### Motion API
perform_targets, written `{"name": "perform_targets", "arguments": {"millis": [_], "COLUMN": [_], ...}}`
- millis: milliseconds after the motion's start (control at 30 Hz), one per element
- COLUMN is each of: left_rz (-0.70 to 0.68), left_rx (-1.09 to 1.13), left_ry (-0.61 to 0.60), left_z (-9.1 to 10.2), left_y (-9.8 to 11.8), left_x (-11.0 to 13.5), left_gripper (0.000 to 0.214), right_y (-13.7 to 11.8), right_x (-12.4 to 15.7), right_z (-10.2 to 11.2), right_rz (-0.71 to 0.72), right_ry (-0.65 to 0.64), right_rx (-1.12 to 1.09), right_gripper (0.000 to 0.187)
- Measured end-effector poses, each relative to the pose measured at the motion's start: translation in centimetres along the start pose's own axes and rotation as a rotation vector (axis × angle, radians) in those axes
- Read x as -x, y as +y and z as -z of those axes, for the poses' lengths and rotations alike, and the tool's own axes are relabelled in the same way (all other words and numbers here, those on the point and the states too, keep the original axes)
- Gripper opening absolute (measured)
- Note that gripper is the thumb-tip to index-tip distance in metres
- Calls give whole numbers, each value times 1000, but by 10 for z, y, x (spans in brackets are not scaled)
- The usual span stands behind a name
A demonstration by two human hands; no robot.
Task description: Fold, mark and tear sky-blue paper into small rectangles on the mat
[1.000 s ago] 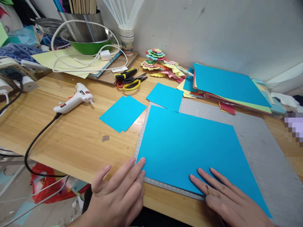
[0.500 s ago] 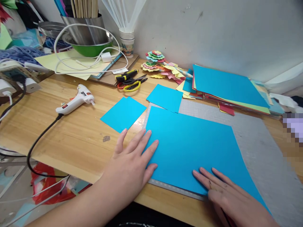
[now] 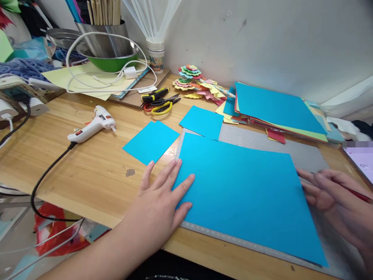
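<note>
A large blue sheet of paper lies on a grey cutting mat with a dotted ruler border. My left hand is spread flat, its fingertips pressing on the sheet's left edge and the mat. At the right edge of the sheet, my right hand is closed around a slim red pencil; some fingers touch the paper's edge. The hand is slightly blurred. Two smaller pieces of blue paper lie beyond: one blue piece on the table, another blue piece overlapping the mat's far corner.
A white glue gun with a black cord lies at left. Scissors and a yellow-black cutter sit farther back. A stack of coloured paper rests by the wall, near layered paper flowers. A green bowl stands back left.
My right hand has moved from the sheet's near edge up and right to its right edge, where the red pencil now shows. The left hand stays in place.
</note>
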State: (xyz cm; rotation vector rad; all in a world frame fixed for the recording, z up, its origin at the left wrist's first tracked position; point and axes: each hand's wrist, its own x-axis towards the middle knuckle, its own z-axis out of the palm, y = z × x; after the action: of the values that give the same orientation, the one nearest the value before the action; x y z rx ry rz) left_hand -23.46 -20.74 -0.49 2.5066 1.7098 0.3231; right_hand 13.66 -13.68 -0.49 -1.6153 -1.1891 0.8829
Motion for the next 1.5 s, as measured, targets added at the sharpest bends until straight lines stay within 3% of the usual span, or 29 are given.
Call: {"name": "perform_targets", "arguments": {"millis": [67, 200, 333, 933, 1233, 1400, 1500], "left_rz": [-7, -12, -9, -1, -102, -107, -124], "left_rx": [0, -5, 1, 11, 133, 134, 129], "left_ry": [-15, -11, 9, 24, -178, -184, -226], "left_z": [1, 1, -1, -1, 26, 33, 32], "left_y": [0, -1, -1, 2, -41, -44, -44], "left_x": [0, 1, 1, -1, -19, -22, -22], "left_gripper": [46, 46, 46, 45, 38, 48, 59], "right_y": [3, 13, 18, 14, 11, 10, 9], "right_x": [-17, -33, -34, -37, -36, -35, -33], "right_z": [-11, -14, -11, -13, -13, -15, -18], "right_rz": [-48, 127, 186, 149, 14, -13, 51], "right_ry": [35, 89, 65, 78, 102, 112, 147], "right_rx": [-72, 101, 213, 242, 174, 175, 200], "right_gripper": [37, 37, 36, 38, 45, 45, 42]}}
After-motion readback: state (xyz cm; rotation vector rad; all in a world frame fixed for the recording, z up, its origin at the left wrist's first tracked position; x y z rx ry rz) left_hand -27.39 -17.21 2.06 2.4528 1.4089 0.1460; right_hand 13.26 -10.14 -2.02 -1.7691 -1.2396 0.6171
